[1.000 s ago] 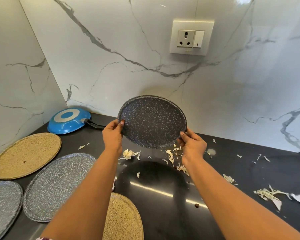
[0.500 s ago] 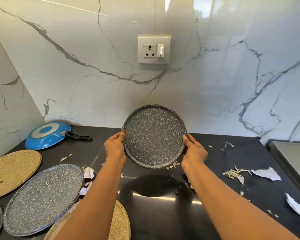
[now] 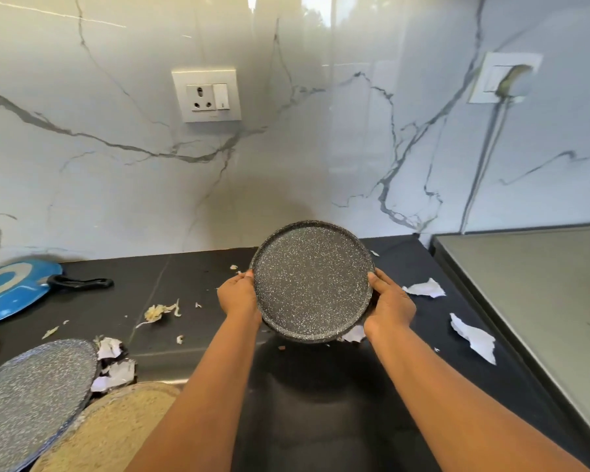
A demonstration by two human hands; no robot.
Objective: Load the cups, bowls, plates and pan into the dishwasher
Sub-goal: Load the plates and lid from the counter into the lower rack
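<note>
Speckled plate [image 3: 312,282] held between left hand [image 3: 238,298] and right hand [image 3: 390,306].

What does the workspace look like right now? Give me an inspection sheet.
Surface: black countertop, glossy, littered.
Job's things: dark speckled plate held tilted above the counter; blue pan upside down at far left, black handle pointing right; grey speckled plate and tan plates lying at lower left.
Clutter: torn paper scraps and food shreds.
Hands: left hand and right hand grip opposite rims of the dark plate.
Cables: one cord hangs from the right wall socket.
Surroundings: marble wall, middle socket unused, grey appliance top at right.
</note>
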